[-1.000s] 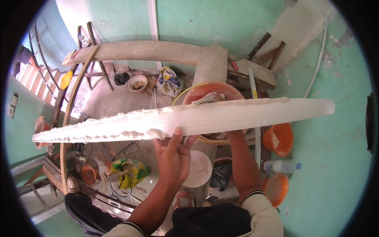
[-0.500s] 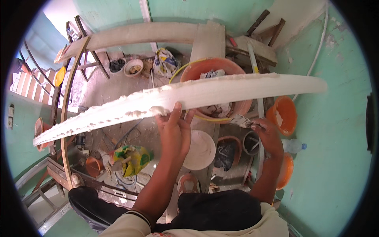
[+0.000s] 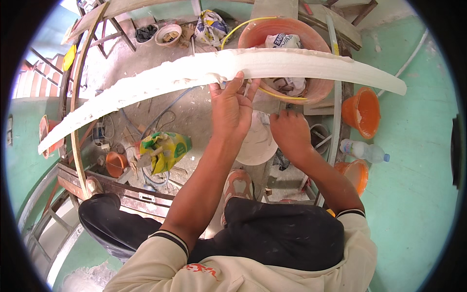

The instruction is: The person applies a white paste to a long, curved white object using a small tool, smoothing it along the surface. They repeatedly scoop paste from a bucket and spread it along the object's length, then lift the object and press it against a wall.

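Long white strip (image 3: 277, 63) here, bowing in a big arc across the upper part of the view, and it's being held up in the air above the cluttered floor. Left hand (image 3: 232, 109) is gripping it near the middle of the lower edge: the thumb is pressing on the face and the fingers are going round behind. Rough, lumpy stuff is running along the top edge, and a few more blobs are sticking to the bottom edge just left of the thumb. The right end is looking a lot smoother.

Right hand (image 3: 292, 131) is staying off the strip, hanging over the right side of a white bucket (image 3: 253, 163) with pale paste (image 3: 254, 138) sitting in it. Its fingers are curling down and in, but the hand is hiding its own grip, so I can't tell if they're closing on anything.

Past the strip, a big orange tub (image 3: 253, 34) is standing partly covered, with a printed bag (image 3: 282, 41) poking up inside. Off to the right, two orange buckets are sitting near the green wall, the upper bucket (image 3: 361, 111) and the lower bucket (image 3: 356, 171), with a clear bottle (image 3: 364, 151) lying between them, blue cap pointing right. A yellow-green bag (image 3: 170, 150) is slumping on the floor left of the forearm.
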Demonstrator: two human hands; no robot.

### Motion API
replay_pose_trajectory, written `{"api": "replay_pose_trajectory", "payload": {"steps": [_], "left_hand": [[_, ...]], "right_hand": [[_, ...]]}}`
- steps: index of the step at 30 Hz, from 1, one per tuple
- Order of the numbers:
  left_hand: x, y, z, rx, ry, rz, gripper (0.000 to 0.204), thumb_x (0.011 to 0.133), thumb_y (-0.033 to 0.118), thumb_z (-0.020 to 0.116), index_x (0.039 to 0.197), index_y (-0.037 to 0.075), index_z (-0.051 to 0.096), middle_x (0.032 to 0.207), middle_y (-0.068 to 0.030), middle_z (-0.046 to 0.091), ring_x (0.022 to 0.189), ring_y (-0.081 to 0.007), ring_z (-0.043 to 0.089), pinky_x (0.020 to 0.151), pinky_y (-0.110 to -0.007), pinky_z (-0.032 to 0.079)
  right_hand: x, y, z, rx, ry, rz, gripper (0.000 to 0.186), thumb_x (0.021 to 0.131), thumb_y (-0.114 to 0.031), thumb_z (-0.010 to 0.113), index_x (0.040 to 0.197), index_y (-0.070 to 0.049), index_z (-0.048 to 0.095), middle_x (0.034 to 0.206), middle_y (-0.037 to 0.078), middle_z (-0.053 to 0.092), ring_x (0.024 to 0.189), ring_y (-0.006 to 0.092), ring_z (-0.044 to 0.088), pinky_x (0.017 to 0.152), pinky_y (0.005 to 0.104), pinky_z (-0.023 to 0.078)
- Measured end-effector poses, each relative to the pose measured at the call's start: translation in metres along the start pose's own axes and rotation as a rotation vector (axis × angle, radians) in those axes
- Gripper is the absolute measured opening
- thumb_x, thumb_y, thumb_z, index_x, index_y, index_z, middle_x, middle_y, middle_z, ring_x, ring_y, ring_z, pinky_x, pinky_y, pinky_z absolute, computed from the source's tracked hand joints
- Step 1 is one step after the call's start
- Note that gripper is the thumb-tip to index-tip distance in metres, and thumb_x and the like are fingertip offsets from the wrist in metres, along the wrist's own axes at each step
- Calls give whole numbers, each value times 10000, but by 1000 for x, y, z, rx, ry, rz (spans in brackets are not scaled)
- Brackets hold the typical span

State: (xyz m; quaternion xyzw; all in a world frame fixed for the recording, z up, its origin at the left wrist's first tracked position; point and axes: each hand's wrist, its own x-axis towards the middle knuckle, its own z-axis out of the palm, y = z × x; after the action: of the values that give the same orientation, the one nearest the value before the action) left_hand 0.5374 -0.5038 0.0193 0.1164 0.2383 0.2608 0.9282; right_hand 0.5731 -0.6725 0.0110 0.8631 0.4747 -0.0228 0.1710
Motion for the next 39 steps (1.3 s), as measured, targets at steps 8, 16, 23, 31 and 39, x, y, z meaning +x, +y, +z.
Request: {"api": "replay_pose_trajectory", "payload": {"steps": [8,16,23,31,39], "left_hand": [[3,-4,-11,-69,20,-5,746,915,-142,520,1526,153,208,1417,-127,456,1275,-306,546,1150,-527,474],[3,-5,-8,-72,28,-29,709,912,-132,532,1505,117,235,1418,-130,451,1277,-303,535,1130,-539,495],[0,-9,-11,-34,121,-71,593,911,-117,530,1414,104,307,1317,-101,502,1223,-250,549,1118,-539,511],[-1,-14,-24,-25,13,-76,643,952,-86,518,1494,173,289,1412,-70,505,1250,-220,573,1095,-488,520],[-2,-12,-35,-77,40,-128,652,875,-126,507,1457,121,349,1258,-58,508,1069,-200,580,1092,-522,496]], "right_hand": [[36,-68,48,86,110,-3,159,808,-135,666,922,-43,729,889,121,689,870,254,646,692,379,505],[-14,-57,5,107,-70,-164,130,839,-147,653,920,-64,712,870,73,671,905,266,655,799,386,483],[-19,-12,4,97,-16,3,68,815,-145,666,841,-98,706,864,75,683,872,247,688,727,395,514],[-18,-11,12,-16,-182,-73,83,790,-131,677,826,-100,745,853,107,703,795,265,705,687,384,518],[-10,-27,6,184,-375,-240,116,793,-124,675,815,-102,787,855,126,751,828,271,744,665,415,554]]}}
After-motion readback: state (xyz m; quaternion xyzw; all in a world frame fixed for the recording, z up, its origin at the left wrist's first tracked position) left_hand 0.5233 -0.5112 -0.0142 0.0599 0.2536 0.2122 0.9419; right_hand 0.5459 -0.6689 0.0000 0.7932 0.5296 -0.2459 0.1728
